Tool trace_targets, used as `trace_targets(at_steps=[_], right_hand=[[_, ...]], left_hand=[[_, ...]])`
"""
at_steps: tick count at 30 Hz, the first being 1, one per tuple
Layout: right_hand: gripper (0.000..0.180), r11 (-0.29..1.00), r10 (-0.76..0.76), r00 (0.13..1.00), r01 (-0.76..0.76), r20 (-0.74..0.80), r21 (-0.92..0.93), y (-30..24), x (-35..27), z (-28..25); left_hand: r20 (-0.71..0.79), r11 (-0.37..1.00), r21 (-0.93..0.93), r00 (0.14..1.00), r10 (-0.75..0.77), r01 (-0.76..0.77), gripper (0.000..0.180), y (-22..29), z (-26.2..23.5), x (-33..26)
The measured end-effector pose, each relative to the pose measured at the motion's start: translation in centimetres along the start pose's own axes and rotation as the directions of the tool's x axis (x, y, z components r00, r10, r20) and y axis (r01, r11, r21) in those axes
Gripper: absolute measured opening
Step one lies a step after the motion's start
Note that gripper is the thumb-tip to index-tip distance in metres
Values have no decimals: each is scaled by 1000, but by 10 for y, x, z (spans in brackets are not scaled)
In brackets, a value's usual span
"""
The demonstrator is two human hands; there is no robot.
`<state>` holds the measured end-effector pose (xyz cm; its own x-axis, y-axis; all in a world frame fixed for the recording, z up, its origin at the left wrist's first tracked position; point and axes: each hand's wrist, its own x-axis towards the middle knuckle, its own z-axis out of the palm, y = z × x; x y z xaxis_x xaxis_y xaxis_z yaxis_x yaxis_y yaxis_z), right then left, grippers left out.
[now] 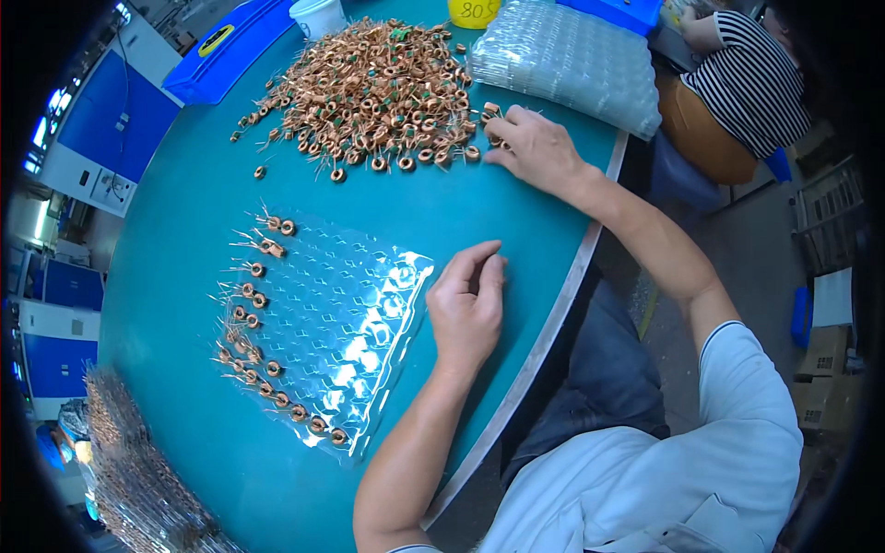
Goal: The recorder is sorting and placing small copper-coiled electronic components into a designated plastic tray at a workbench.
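A stack of clear blister trays [564, 60] sits at the far edge of the teal tabletop [175, 304], beside a yellow container [473, 11] and a white cup [317, 15]. A blue bin [217, 51] lies left; a co-worker in a striped shirt [751, 78] sits beyond.

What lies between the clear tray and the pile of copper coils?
Only bare green table; the head view shows the tray and pile apart.
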<state>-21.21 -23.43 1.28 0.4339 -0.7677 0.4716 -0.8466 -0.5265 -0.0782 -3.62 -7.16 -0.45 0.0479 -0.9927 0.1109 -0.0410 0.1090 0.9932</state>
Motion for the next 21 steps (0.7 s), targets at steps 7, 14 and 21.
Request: trace_targets(at_steps=[7,14,21], right_hand=[[21,994,-104,990,106,-97,15,43,-2,1],[19,999,-22,999,20,36,50,36,-7,-19],[20,720,137,984,-178,113,671,3,-16,-58]], left_hand=[[-27,998,-56,999,-17,16,16,4,10,-1],[1,997,-69,999,-38,38,17,7,9,-3],[-25,984,-172,998,-49,44,29,7,3,-4]])
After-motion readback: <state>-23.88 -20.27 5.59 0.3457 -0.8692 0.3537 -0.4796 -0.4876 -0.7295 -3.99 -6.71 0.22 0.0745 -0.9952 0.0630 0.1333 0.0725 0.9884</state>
